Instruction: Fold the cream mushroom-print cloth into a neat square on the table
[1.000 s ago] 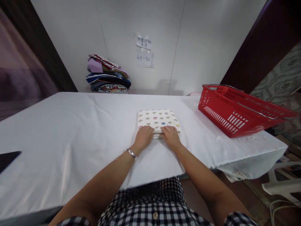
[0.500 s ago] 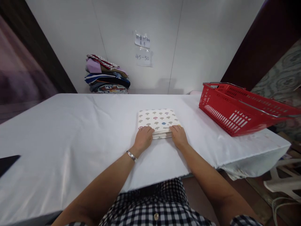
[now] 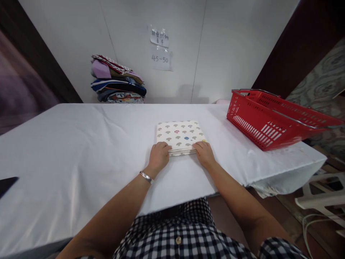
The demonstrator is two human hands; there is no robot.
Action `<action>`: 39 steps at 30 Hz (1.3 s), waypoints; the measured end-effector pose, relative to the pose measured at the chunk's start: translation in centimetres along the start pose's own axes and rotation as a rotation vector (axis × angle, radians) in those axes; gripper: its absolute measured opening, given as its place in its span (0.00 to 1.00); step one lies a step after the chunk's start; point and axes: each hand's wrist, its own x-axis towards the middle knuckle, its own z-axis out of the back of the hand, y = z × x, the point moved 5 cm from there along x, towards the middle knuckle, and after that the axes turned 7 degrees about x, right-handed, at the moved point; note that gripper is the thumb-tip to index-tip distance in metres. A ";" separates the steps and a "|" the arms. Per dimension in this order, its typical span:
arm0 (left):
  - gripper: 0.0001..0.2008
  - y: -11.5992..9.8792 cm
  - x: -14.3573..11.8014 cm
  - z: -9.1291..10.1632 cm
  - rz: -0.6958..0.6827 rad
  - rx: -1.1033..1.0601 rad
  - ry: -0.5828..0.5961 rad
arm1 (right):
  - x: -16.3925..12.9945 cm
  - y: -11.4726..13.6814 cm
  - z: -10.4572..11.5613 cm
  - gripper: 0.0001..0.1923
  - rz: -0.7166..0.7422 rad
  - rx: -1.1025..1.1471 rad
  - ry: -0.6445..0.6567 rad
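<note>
A folded white cloth [image 3: 179, 135] printed with grey, red and blue mushrooms lies flat on the table in front of me. Its layered near edge faces my body. My left hand [image 3: 159, 155] grips the near left corner, thumb toward the middle of the edge. At the near right corner, my right hand [image 3: 204, 153] has its fingers closed on the same cloth. The undersides of the folds and parts of both hands' fingers are hidden.
A white-covered table [image 3: 107, 154] spreads under everything. To the right stands a red plastic basket [image 3: 256, 122]. Against the back wall rests a stack of folded fabrics [image 3: 118, 81]. A dark flat object [image 3: 7, 185] lies at the left edge, and a white chair [image 3: 323, 194] is at lower right.
My left hand has shifted slightly outward to the left along the cloth's near edge. The right hand stays at its corner. The whole view has tilted down a little.
</note>
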 end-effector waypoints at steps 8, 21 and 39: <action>0.18 0.0 -0.2 0.0 -0.029 -0.005 0.004 | -0.1 0.1 -0.2 0.17 -0.005 0.012 0.028; 0.08 -1.4 0.1 -0.2 -0.162 -0.028 -0.023 | 0.2 2.6 0.4 0.21 0.080 0.192 -0.041; 0.11 -1.2 1.5 -1.1 -0.106 -0.123 0.077 | 2.3 2.3 0.0 0.10 -0.063 0.261 0.158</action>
